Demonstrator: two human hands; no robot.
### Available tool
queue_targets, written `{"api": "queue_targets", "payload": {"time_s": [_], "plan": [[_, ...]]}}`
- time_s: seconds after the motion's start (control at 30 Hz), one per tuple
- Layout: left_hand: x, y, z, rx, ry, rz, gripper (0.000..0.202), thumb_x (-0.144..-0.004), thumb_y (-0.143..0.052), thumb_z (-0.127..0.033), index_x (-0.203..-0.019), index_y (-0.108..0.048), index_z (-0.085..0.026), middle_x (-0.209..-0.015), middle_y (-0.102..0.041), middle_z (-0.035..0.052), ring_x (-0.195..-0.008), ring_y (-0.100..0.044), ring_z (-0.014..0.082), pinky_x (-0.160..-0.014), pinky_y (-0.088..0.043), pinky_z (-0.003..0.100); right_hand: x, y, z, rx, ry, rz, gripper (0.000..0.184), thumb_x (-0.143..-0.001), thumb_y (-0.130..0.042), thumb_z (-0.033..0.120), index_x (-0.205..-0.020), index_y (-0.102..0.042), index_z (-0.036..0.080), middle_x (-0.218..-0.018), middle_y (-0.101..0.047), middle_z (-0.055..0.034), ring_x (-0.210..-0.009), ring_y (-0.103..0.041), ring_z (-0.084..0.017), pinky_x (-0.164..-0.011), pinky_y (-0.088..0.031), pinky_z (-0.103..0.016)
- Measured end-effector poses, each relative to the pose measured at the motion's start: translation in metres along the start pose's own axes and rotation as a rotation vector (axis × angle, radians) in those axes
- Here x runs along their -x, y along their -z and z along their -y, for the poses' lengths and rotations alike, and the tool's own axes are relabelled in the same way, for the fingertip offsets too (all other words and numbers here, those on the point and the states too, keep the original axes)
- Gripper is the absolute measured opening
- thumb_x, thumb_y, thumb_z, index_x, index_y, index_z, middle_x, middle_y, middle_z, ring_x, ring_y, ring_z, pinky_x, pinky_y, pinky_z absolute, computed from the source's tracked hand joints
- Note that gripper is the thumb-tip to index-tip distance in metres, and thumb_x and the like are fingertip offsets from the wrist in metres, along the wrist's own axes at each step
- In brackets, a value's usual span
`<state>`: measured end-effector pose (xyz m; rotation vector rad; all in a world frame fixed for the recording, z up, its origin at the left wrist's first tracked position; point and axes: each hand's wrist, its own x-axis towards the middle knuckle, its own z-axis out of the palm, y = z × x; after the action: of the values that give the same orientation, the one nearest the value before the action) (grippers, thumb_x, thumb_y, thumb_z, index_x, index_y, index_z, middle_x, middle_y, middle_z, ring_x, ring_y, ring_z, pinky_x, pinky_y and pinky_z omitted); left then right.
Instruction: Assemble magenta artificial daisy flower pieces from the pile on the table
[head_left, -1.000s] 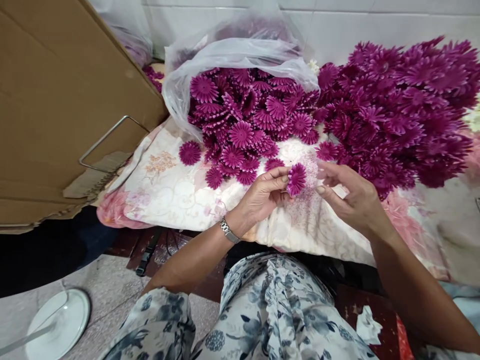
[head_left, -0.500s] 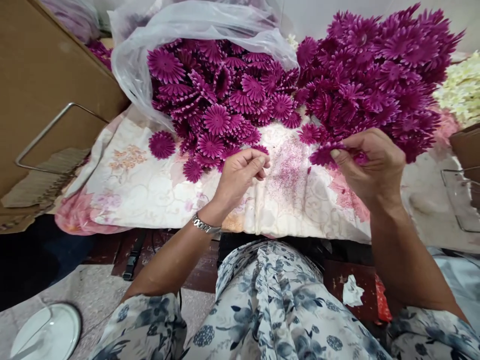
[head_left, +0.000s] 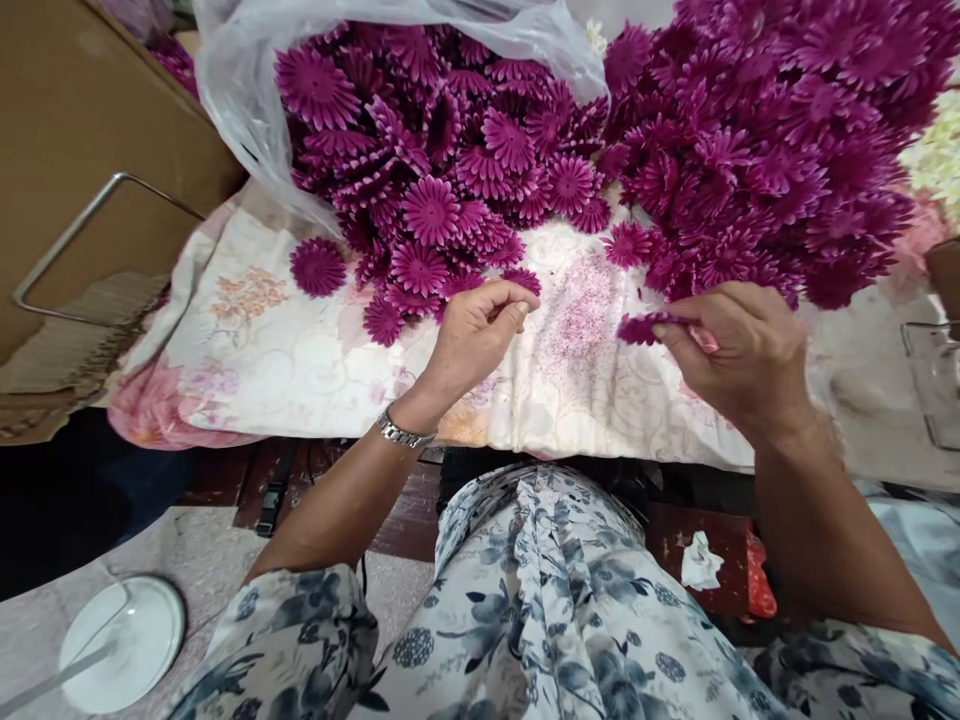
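My right hand [head_left: 742, 360] pinches a purple artificial flower head [head_left: 639, 328] between thumb and fingers. The flower is held nearly edge-on above the patterned cloth [head_left: 330, 390]. To the left, my left hand [head_left: 484, 330] has its thumb and fingers drawn together; whatever is between them, if anything, is too small to make out. Just behind its fingertips lies a loose purple flower head [head_left: 523, 279]. A heap of similar flower heads [head_left: 431, 210] spills from a clear plastic bag [head_left: 247, 110]. Behind my right hand rises a dense pile of purple flowers [head_left: 772, 180].
On the left stands a cardboard box [head_left: 90, 130] with a bent metal wire [head_left: 67, 235]. Pink-purple specks [head_left: 589, 310] dust the cloth between my hands. Pale cream flowers [head_left: 937, 160] are at the far right. A white round lid-like object [head_left: 124, 640] is low on the left.
My right hand has turned a little, and the flower head in it now appears more edge-on and smaller. The left hand keeps its pinched pose. The whole view has shifted slightly.
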<state>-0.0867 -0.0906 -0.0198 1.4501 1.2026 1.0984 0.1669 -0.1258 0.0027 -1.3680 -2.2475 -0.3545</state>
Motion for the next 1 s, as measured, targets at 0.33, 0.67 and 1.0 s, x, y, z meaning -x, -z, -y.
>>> {"api": "queue_targets", "payload": {"time_s": [0.33,0.67,1.0], "plan": [[0.006,-0.006,-0.003,0.06,0.028,0.018,0.014,-0.079,-0.057,-0.021,-0.077,-0.07,-0.016,-0.076,-0.066,0.0018,-0.068,-0.058,0.0097,-0.062,-0.046,0.021,-0.035,-0.033,0.004,0.078,0.047,0.166,0.027,-0.092,-0.046,0.031,-0.079,-0.067,0.019,-0.074,-0.064,-0.0061,-0.071,-0.053,-0.019,-0.073,-0.034,-0.035],[0.005,-0.001,-0.001,0.058,0.001,0.011,0.015,-0.079,-0.057,-0.02,-0.076,-0.071,-0.016,-0.073,-0.067,0.0012,-0.065,-0.057,0.0094,-0.06,-0.044,0.021,-0.035,-0.036,0.023,0.101,0.169,0.26,0.028,-0.091,-0.045,0.026,-0.075,-0.066,0.016,-0.068,-0.063,-0.0049,-0.065,-0.05,-0.016,-0.07,-0.032,-0.034],[0.008,0.006,-0.003,0.089,-0.005,-0.049,0.012,-0.079,-0.058,-0.016,-0.075,-0.07,-0.016,-0.073,-0.066,0.0013,-0.064,-0.057,0.0089,-0.061,-0.043,0.021,-0.034,-0.038,0.038,-0.042,0.246,0.284,0.027,-0.091,-0.047,0.025,-0.074,-0.066,0.016,-0.067,-0.063,-0.0038,-0.063,-0.05,-0.015,-0.068,-0.032,-0.032]]}}
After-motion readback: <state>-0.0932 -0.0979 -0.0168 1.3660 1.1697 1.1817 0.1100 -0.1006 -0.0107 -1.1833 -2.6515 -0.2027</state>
